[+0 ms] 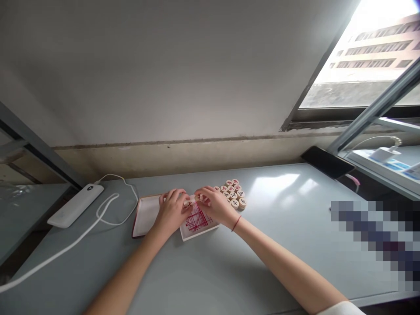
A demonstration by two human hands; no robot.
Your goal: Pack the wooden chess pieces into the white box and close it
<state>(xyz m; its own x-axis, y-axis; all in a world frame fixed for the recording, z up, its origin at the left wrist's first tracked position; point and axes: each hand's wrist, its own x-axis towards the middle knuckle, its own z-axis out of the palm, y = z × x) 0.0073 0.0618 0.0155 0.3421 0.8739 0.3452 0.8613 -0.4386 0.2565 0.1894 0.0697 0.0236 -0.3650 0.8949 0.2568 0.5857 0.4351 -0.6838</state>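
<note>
Forearms (272,256) spanned the desk (197,280), right hand (216,204) rim-pinching a round piece (198,197) at the white box (201,233), left hand (172,205) touching another piece (189,204), grip unclear, stacked pieces (233,195) close, likely for easy reach.

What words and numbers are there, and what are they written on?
None that I can read for sure.
Round pieces beside the right hand: red and black characters, too small and blurred.
Piece in that hand: dark character, too blurred.
Box: red lines, no words I can make out.
Labels near the white plug: too blurred.
</note>
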